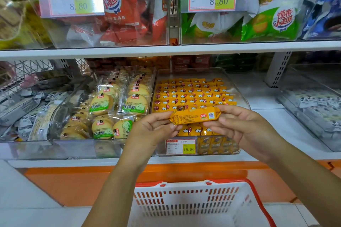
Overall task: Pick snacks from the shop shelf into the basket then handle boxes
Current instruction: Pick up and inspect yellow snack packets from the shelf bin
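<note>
Orange snack packet (194, 116) lies crosswise between both hands, long axis left to right: left hand (155, 131) pinches its left end, right hand (239, 127) pinches its right end. Directly below both hands, about equally near, sits the white basket (184, 202).

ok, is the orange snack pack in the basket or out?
Out. Left hand and right hand pinch the orange snack pack by its ends, above the basket.

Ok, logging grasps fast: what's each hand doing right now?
Left hand: pinches the left end of the yellow snack packet.
Right hand: pinches its right end.
</note>
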{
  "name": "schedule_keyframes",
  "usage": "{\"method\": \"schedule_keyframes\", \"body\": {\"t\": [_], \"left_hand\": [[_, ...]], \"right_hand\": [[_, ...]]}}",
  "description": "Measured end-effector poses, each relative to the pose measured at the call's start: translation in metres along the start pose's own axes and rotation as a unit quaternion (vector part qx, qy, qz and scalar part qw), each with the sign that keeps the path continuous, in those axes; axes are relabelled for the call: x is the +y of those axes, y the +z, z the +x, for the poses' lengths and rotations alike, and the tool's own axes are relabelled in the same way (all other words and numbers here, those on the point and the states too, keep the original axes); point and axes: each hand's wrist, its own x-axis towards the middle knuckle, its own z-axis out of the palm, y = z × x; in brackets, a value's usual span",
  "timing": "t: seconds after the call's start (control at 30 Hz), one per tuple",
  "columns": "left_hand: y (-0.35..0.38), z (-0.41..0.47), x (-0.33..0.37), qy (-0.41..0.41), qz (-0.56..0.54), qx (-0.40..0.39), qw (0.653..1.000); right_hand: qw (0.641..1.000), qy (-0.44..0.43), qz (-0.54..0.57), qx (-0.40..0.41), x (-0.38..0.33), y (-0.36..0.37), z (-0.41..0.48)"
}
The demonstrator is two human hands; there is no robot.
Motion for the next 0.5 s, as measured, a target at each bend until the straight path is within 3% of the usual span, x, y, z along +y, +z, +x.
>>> {"method": "schedule_keyframes", "body": {"t": [0.17,0.5], "left_hand": [[-0.002,0.002,-0.004,0.026,0.043,0.026,0.998],[0.013,-0.002,-0.002,0.028,0.0,0.046,0.999]], "right_hand": [[0.997,-0.036,-0.056,0.027,0.003,0.0,0.0],[0.995,-0.072,-0.053,0.038,0.006,0.005,-0.001]]}}
